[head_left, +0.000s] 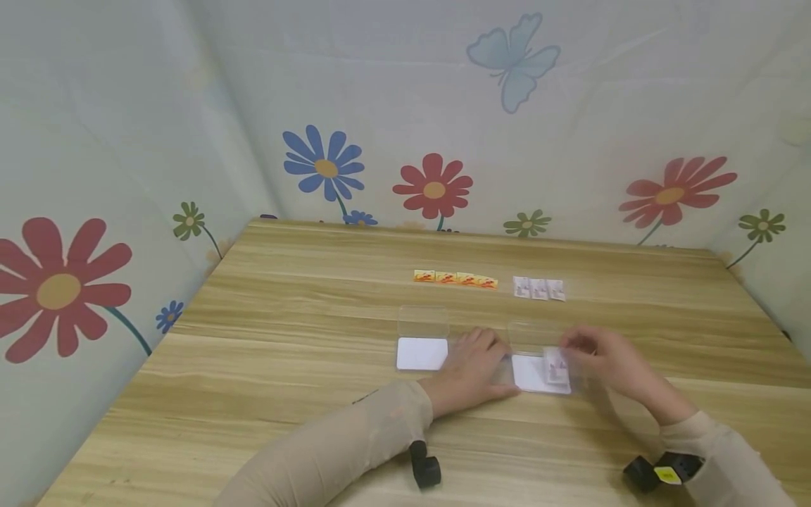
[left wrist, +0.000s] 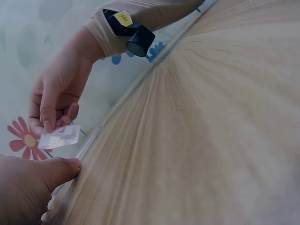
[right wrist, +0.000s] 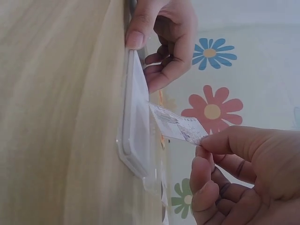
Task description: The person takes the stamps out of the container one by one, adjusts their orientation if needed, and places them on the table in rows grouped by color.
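My right hand (head_left: 613,360) pinches a small white printed sachet (right wrist: 177,125) by its edge between thumb and fingertips. The sachet hangs tilted over the right part of an open clear plastic box (head_left: 526,338) with a white insert (head_left: 529,377). My left hand (head_left: 472,370) holds that box at its left end, the thumb (right wrist: 136,40) at the near corner and the fingers curled by the far side. Left of this hand lies a second open clear box (head_left: 422,320), its white insert (head_left: 421,353) bare.
Several orange-yellow packets (head_left: 456,279) lie in a row farther back on the wooden table (head_left: 266,317). Three more white printed sachets (head_left: 538,289) lie to their right. Behind the table hangs a flower-patterned cloth (head_left: 380,91).
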